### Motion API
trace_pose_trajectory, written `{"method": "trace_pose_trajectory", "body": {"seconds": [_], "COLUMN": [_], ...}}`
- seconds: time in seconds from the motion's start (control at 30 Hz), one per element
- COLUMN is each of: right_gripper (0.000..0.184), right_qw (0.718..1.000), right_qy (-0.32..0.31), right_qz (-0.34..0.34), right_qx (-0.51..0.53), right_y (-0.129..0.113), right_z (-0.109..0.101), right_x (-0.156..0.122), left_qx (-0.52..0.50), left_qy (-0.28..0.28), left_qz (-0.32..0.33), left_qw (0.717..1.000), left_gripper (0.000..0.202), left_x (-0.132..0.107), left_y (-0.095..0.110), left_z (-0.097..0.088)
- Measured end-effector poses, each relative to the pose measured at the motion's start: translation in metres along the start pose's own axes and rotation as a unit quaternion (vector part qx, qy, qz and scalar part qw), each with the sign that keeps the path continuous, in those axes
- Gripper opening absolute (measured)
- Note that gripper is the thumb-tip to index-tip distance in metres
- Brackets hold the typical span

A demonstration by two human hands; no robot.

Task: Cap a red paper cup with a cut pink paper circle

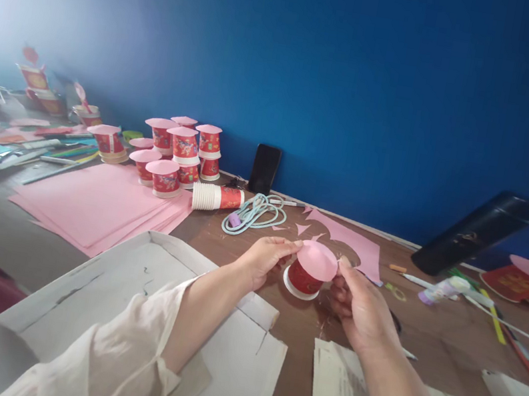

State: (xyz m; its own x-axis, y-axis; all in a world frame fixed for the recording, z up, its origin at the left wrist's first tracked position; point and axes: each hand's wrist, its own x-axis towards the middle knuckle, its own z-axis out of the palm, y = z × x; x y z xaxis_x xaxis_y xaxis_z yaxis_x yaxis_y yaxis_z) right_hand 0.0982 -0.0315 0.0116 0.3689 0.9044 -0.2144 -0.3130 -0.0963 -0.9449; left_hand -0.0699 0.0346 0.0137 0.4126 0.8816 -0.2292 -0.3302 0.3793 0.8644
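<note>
Both hands hold a small red paper cup point(302, 279), tipped on its side with its white rim toward the table. A round pink paper disc point(318, 260) sits on the cup's bottom. My left hand point(265, 259) grips the cup from the left, fingers curled at the disc's edge. From the right, my right hand point(361, 305) pinches the disc's rim with fingertips closed.
Several finished red cups with pink discs point(178, 151) stand beyond pink paper sheets point(96, 203). A stack of cups point(216, 197) lies on its side by a cable point(256, 213) and phone point(265, 168). Pink offcut point(353, 240), glue stick point(442, 290), pens, black bottle point(482, 233), cardboard point(136, 298).
</note>
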Motion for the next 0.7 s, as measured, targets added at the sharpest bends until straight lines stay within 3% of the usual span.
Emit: {"method": "trace_pose_trajectory", "body": {"seconds": [0.7], "right_gripper": [0.043], "right_qw": [1.000], "right_qy": [-0.017], "right_qz": [0.004], "right_qx": [-0.018], "right_y": [0.0056], "right_z": [-0.0005], "right_x": [0.0026], "left_qx": [0.003], "left_qy": [-0.005], "left_qz": [-0.009], "left_qw": [1.000], "left_gripper": [0.044], "left_x": [0.0004], "left_y": [-0.0014], "left_z": [-0.0028]}}
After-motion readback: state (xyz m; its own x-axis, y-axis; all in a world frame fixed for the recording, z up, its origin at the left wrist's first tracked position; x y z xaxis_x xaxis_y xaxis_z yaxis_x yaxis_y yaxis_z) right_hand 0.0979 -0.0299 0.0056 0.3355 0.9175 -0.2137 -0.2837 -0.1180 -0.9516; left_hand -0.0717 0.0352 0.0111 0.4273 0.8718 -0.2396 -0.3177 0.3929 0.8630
